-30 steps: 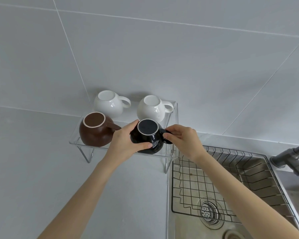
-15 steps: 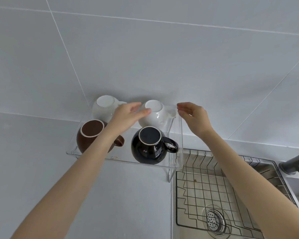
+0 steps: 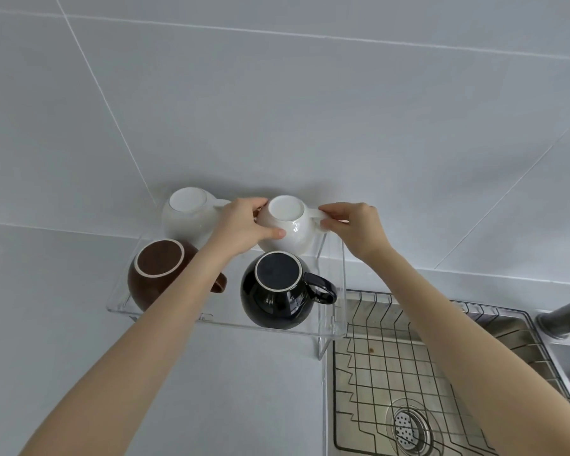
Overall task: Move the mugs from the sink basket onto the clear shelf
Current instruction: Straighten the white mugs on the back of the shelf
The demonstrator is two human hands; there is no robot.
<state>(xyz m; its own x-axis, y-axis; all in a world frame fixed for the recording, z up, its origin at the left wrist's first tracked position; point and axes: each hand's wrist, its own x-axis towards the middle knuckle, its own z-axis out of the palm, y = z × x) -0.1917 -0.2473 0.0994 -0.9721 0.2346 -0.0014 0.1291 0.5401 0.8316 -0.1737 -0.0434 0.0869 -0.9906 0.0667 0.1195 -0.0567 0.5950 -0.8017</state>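
- Your left hand (image 3: 244,227) cups the left flank of the round white glazed ceramic mug at the back right (image 3: 288,227) of the clear acrylic shelf (image 3: 218,319), thumb pressed on its front and fingers curled behind.
- Your right hand (image 3: 354,227) pinches that mug's loop handle between thumb and fingertips, so both hands grasp the one mug.
- It sits upside down, base up, at the shelf's back right corner near the tiled wall.
- Three more inverted mugs share the shelf: a second white mug at the back left (image 3: 186,215), a brown mug with a pale base ring at the front left (image 3: 158,269), and a glossy black mug at the front right (image 3: 277,289).
- The steel wire sink basket (image 3: 408,366) shows no mugs in its visible part, so the task looks nearly done and this is likely a last straightening.
- Judge the mug as rigid, fairly heavy and brittle; its glaze looks slick, more so if wet.
- Keep hold at the belly and handle together, not the handle alone.
- Neighbours stand just beside, so a turn risks a ceramic knock.
- The shelf's smooth plastic may let it slide.
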